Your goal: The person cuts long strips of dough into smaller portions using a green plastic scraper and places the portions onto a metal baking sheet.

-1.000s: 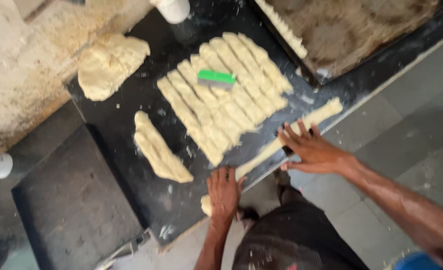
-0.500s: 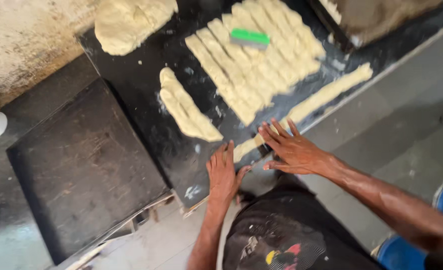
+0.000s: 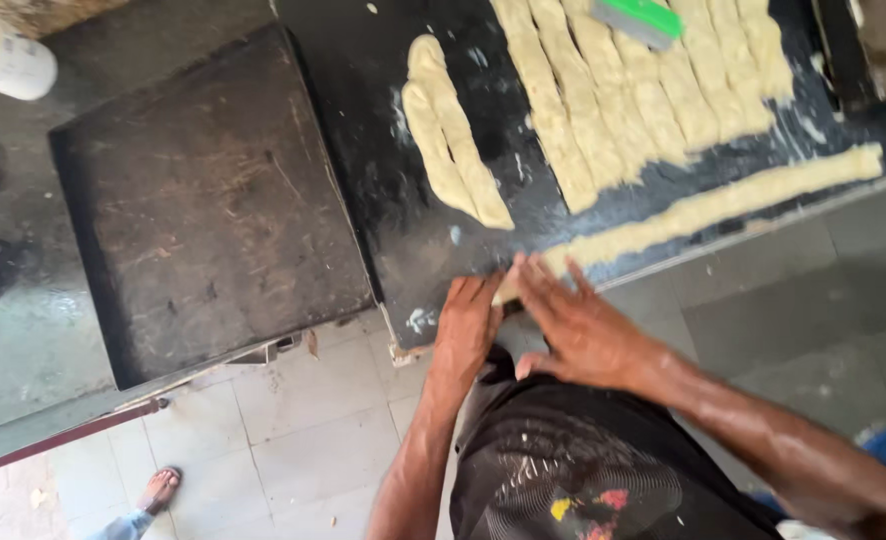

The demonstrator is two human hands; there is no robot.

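Flat fingers (image 3: 553,285), pressing dough rope (image 3: 723,205)

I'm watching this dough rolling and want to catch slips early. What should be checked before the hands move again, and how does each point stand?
1. Both palms on the dough: ok. The left hand and right hand lie flat over the near end of the long dough rope.
2. Rope in one piece: ok as far as it shows; the part under the hands is hidden.
3. Rope on the black worktop: not ok, it runs right along the front edge.
4. Space beside the rope: ok, the row of dough strips lies apart from it.
5. Green scraper out of the way: ok, it rests on the strips.
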